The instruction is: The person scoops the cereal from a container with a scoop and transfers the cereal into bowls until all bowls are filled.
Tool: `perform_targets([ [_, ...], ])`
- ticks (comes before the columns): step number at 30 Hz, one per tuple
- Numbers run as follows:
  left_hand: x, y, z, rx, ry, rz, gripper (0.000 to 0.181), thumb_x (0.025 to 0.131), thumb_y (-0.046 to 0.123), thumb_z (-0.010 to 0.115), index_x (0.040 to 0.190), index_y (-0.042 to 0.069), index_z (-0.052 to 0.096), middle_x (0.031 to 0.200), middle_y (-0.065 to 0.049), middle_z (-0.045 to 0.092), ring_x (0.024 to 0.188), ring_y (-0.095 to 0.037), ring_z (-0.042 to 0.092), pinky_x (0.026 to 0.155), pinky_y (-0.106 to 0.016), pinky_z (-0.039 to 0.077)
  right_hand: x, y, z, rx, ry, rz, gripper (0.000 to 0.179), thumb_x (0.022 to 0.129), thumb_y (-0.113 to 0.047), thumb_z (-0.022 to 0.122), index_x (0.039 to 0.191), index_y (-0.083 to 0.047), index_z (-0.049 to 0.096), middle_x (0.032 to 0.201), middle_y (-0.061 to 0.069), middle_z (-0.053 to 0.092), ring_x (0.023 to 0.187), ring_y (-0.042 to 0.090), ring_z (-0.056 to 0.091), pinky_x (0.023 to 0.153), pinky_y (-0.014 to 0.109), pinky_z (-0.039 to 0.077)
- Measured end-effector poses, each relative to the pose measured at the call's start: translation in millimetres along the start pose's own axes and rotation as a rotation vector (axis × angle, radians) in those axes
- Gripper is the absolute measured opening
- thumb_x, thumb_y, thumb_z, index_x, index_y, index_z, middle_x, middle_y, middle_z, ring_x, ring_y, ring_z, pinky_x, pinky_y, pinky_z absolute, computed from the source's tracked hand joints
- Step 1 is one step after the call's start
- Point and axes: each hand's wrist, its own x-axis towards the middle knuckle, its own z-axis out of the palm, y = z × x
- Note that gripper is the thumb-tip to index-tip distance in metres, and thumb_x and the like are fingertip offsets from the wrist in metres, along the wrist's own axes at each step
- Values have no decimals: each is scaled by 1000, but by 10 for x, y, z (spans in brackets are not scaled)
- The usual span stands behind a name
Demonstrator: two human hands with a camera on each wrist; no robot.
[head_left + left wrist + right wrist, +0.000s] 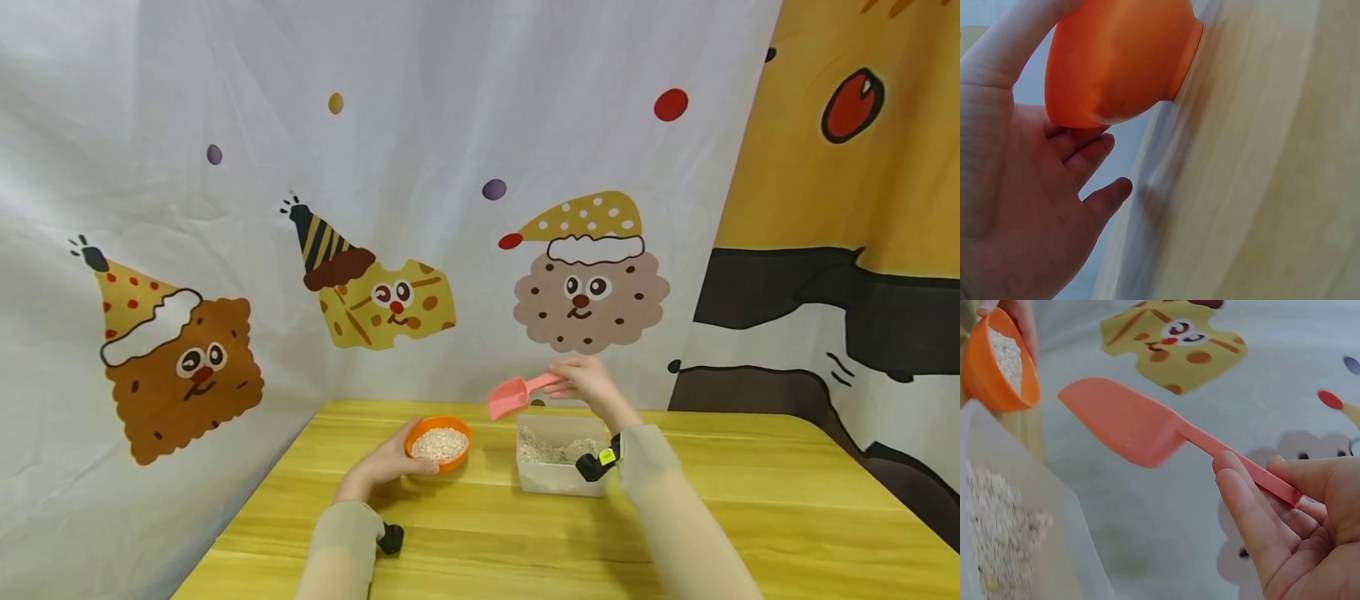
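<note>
My left hand [392, 457] holds an orange bowl [470, 442] by its side, with the thumb along the near rim and fingers round the far side. Pale oat flakes [439, 445] lie in the bowl. In the left wrist view, the bowl's foot [1186, 62] is at or close to the tabletop; I cannot tell if they touch. My right hand [588, 382] pinches the handle of a pink scoop [508, 397] between thumb and fingers. The scoop is raised and tilted above the far left corner of a translucent plastic box [558, 481]. No flakes show on the scoop.
Inside the box are more oat flakes [1000, 531], heaped unevenly. Box and bowl stand side by side near the far edge of the wood-grain table [465, 550]. Behind it hangs a white curtain [450, 108] printed with cartoon snacks.
</note>
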Motion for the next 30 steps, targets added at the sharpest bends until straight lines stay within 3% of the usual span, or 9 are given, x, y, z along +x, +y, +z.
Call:
perform_targets([
  [10, -13, 24, 14, -22, 8, -22, 110, 75, 34, 84, 156, 6, 15, 156, -24, 17, 141, -43, 20, 109, -60, 23, -279, 175, -409, 86, 45, 38, 40, 101, -12, 52, 124, 21, 49, 84, 12, 71, 74, 17, 71, 71, 31, 57],
  [19, 35, 41, 6, -10, 21, 8, 110, 76, 34, 84, 156, 7, 14, 157, -22, 17, 141, -42, 19, 109, -61, 22, -460, 304, -664, 102, 92, 62, 42, 101, -12, 53, 125, 21, 46, 84, 9, 71, 75, 15, 71, 74, 30, 56],
  [26, 73, 212, -7, 54, 63, 32, 111, 75, 41, 83, 157, 12, 13, 159, -14, 17, 143, -39, 18, 108, -60, 25, -545, 392, -749, 118, 115, 75, 45, 101, -13, 53, 126, 22, 44, 85, 8, 70, 77, 14, 70, 73, 27, 56],
  [30, 87, 366, 26, 93, 71, 84, 111, 74, 40, 84, 157, 15, 14, 159, -14, 16, 142, -39, 20, 106, -61, 29, -582, 438, -782, 148, 129, 86, 43, 100, -13, 54, 125, 21, 46, 84, 8, 70, 77, 15, 71, 73, 27, 56],
])
